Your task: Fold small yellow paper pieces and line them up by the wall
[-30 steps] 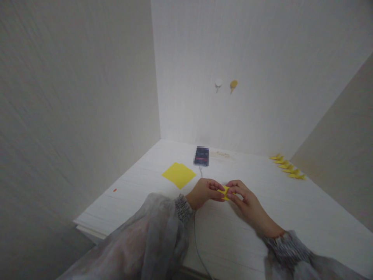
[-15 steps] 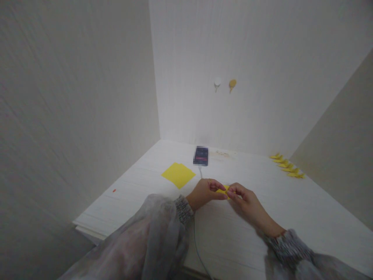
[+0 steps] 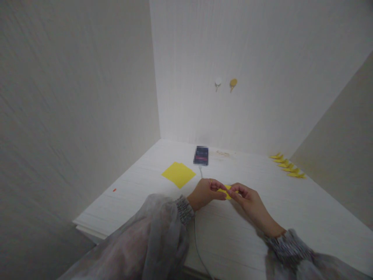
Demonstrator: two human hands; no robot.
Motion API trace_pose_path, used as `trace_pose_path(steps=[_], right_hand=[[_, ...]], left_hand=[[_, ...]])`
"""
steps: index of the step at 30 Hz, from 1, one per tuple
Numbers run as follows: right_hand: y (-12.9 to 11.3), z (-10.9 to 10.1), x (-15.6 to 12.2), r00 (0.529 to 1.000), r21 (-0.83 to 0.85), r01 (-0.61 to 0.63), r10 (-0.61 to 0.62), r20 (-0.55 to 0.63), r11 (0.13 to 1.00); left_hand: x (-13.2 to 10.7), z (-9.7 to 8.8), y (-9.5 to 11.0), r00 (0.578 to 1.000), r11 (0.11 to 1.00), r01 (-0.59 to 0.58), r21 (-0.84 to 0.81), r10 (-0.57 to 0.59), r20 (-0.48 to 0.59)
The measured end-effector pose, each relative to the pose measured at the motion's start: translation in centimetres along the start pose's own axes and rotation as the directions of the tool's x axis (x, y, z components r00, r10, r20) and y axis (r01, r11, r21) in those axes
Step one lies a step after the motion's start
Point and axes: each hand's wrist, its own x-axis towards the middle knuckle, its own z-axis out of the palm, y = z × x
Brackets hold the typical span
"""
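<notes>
A small piece of yellow paper (image 3: 229,197) is pinched between both hands, just above the white tabletop. My left hand (image 3: 207,193), with a ring on one finger, is closed on its left side. From the right, my right hand (image 3: 246,200) grips it between thumb and fingers. The fingers hide much of the paper, so its folds cannot be made out. To the left of my hands, square yellow sheets (image 3: 178,175) lie flat in a slightly uneven stack. Several folded yellow paper pieces (image 3: 288,167) stand in a row at the far right.
A phone (image 3: 201,155), its screen blurred, rests near the back wall with a pale cable (image 3: 196,241) running under my left wrist to the front edge. Two hooks (image 3: 233,83) are fixed to the wall. A small orange bit (image 3: 114,190) lies at left. Walls enclose three sides.
My right fingers have shifted slightly on the yellow paper, and a little more of it shows between the hands. My left hand has barely moved.
</notes>
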Motion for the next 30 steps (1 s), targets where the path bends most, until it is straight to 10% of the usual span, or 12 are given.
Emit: trace_pose_path(steps=[19,30], right_hand=[[-0.14,0.14,0.04,0.999,-0.056,-0.01,0.007,-0.05,0.998],[-0.4,0.41,0.11,0.975,0.558,-0.159,0.219,-0.042,0.814]], left_hand=[[-0.11,0.15,0.22,0.998,0.997,0.058,-0.055,-0.058,-0.001],[0.02,0.2,0.36,0.995,0.996,0.063,-0.067,-0.068,-0.07]])
